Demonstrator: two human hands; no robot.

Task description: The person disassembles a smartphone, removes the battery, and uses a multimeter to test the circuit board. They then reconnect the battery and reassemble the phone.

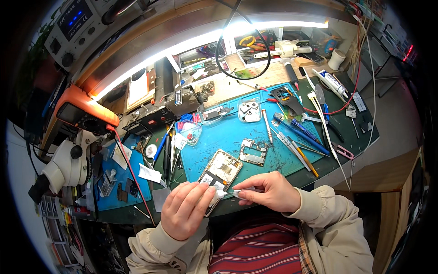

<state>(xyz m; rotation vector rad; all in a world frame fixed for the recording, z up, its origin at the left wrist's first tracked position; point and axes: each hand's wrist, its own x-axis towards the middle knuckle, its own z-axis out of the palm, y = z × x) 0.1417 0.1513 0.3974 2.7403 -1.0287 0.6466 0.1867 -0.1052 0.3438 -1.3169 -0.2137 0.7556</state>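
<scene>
Near the front edge of the bench my hands almost meet. My left hand (185,208) is closed round a small white tube (221,193) with a narrow tip; most of it is hidden behind the fingers. In a pinch, my right hand (270,194) holds a small whitish piece (237,193) resembling a cap, close to that tip. Beneath and just beyond my left hand lies an opened smartphone (224,165), its insides and dark battery showing. A bare phone circuit board (254,152) rests flat to the right of the phone.
Under these things is a blue work mat (205,141). Tweezers (292,148) and blue-handled tools lie to the right. Clear boxes of small parts (250,111) stand farther back. At left are an orange multimeter (84,113) and a white microscope (64,166). Cables hang at right.
</scene>
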